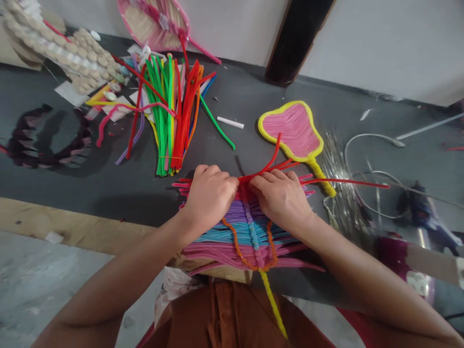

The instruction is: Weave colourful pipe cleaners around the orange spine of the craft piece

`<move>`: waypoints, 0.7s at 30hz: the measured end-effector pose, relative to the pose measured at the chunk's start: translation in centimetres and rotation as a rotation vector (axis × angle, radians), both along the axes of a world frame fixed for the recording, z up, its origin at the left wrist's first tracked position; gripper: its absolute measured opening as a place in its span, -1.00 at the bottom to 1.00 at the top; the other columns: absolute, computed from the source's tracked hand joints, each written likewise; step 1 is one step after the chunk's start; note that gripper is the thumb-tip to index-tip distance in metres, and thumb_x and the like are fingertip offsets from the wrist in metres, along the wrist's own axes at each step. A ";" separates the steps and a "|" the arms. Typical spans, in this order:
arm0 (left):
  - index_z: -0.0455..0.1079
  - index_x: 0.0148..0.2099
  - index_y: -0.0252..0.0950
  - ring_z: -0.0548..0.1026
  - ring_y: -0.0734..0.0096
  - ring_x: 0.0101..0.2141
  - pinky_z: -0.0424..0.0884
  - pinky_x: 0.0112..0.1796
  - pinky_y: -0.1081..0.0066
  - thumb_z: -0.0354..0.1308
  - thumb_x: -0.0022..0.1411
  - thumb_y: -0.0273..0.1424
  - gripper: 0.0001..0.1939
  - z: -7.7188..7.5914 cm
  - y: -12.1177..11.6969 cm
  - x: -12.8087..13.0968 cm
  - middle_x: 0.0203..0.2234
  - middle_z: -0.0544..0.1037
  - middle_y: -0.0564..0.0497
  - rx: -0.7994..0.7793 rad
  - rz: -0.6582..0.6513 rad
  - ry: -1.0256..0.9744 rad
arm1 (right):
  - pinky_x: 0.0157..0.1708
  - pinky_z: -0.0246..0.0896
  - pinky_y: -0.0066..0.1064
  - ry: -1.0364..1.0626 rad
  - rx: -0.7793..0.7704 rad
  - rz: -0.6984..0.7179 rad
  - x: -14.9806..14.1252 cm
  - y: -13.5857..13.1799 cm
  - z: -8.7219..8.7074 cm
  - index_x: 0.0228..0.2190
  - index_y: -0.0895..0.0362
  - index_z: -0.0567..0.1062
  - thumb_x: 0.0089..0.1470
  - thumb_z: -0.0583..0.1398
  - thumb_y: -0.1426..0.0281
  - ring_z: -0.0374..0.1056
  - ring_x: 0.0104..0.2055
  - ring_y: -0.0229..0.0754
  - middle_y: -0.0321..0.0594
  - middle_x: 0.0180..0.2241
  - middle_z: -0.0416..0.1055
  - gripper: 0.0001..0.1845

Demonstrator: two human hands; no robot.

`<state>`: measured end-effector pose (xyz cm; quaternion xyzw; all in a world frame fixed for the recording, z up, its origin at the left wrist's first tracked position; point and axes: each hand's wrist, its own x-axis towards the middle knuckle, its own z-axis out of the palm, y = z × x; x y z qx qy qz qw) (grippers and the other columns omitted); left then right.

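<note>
Rows of pipe cleaners (217, 234) in pink, blue, purple and red lie crosswise before me, joined along a twisted middle spine. An orange twisted pipe cleaner (236, 241) curves over them, and a yellow stem (272, 304) runs down toward me. Along the top row, my left hand (213, 193) is closed on a red pipe cleaner (250, 178), its fingertips partly hidden. Close beside it, my right hand (281, 193) pinches the red pipe cleaners at the spine. Loose red ends stick up and out to the right past that hand.
Behind my left hand lies a banded bundle of pipe cleaners (166, 121). A yellow-edged pink fan shape (290, 128) rests at the back right, near silvery strands (342, 179) and a glue gun (422, 205). At far left sits a dark headband (21, 145); a pink leaf-shaped fan (155, 24) leans behind.
</note>
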<state>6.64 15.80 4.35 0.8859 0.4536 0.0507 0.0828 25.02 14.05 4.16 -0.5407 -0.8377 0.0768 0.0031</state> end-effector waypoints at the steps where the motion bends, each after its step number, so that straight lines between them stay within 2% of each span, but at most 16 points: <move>1: 0.50 -0.31 -0.27 0.42 0.19 -0.34 0.13 -0.29 0.20 0.06 0.30 -0.45 -0.81 0.0 0.0 0.0 -0.51 0.55 0.00 -0.001 -0.007 0.008 | -0.30 -0.19 -0.25 -0.010 0.009 0.005 -0.1 0.0 0.0 -0.28 0.10 0.51 0.21 0.09 0.42 0.28 -0.21 -0.08 -0.21 -0.33 0.51 -0.82; 10: 0.48 -0.30 -0.27 0.41 0.21 -0.35 0.14 -0.29 0.21 0.06 0.30 -0.44 -0.83 -0.1 -0.2 0.0 -0.51 0.53 0.03 -0.027 0.063 -0.042 | -0.29 -0.15 -0.28 -0.007 -0.014 0.022 0.8 0.4 0.4 -0.28 0.06 0.51 0.22 0.09 0.43 0.28 -0.22 -0.11 -0.26 -0.32 0.49 -0.82; 13: 0.49 -0.26 -0.26 0.40 0.21 -0.32 0.15 -0.29 0.21 0.07 0.30 -0.42 -0.84 -0.2 -0.4 -0.2 -0.47 0.53 0.02 -0.012 0.048 -0.072 | -0.28 -0.14 -0.28 -0.011 -0.024 0.042 1.1 0.8 0.7 -0.28 0.06 0.51 0.22 0.09 0.44 0.29 -0.22 -0.11 -0.26 -0.32 0.49 -0.82; 17: 0.52 -0.28 -0.21 0.35 0.17 -0.26 0.11 -0.27 0.17 0.07 0.31 -0.37 -0.80 -0.3 -0.5 -0.2 -0.41 0.54 0.00 0.035 0.054 -0.062 | -0.28 -0.13 -0.28 -0.004 -0.046 0.082 1.3 1.7 0.7 -0.29 0.08 0.52 0.20 0.05 0.51 0.29 -0.25 -0.12 -0.24 -0.33 0.49 -0.76; 21: 0.53 -0.33 -0.19 0.31 0.18 -0.25 0.06 -0.25 0.13 0.04 0.34 -0.36 -0.74 -0.2 -0.4 -0.2 -0.43 0.54 0.00 0.018 0.083 -0.040 | -0.29 -0.11 -0.31 0.067 -0.094 0.110 1.3 2.5 0.2 -0.30 0.09 0.52 0.18 0.02 0.58 0.31 -0.26 -0.15 -0.24 -0.33 0.49 -0.70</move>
